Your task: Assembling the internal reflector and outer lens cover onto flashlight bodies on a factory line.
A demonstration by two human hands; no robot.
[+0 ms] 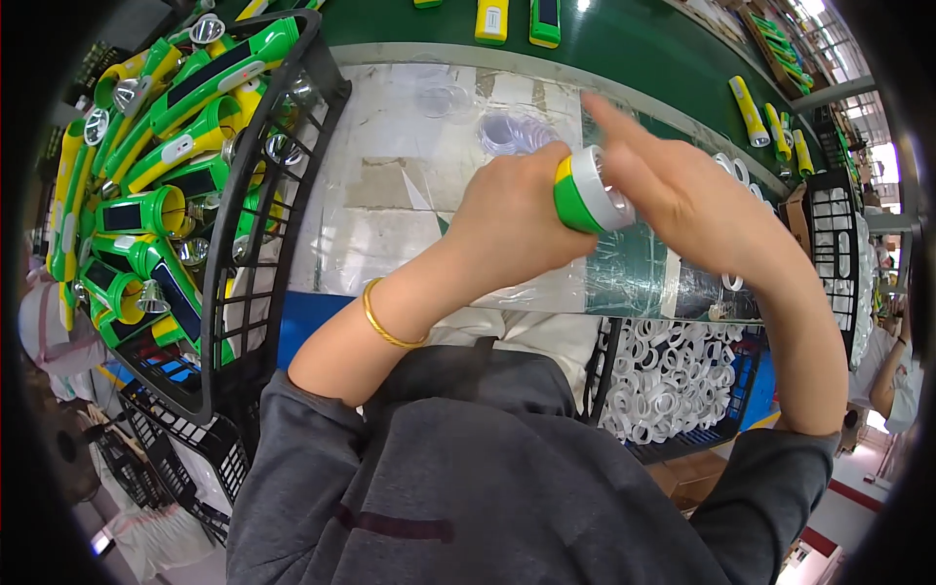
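My left hand (pixel 522 210) is wrapped round a green and yellow flashlight (pixel 577 203), its head with a white ring pointing right. Most of the flashlight's body is hidden inside my fist. Close by the white ring is my right hand (pixel 673 195), fingers stretched out and blurred by motion. Whether it touches the ring I cannot tell. Behind my hands, clear round lenses (pixel 517 134) lie in a small pile on the tape-covered worktop (pixel 380 234). Several white rings (pixel 731 168) stand partly hidden behind my right hand.
At the left a black crate (pixel 317 73) is heaped with green and yellow flashlights (pixel 190 156). A basket of white rings (pixel 668 385) sits below the worktop's front edge. Beyond runs a green conveyor belt (pixel 634 49) carrying finished-looking flashlights (pixel 749 110). Another person's arm (pixel 887 380) shows far right.
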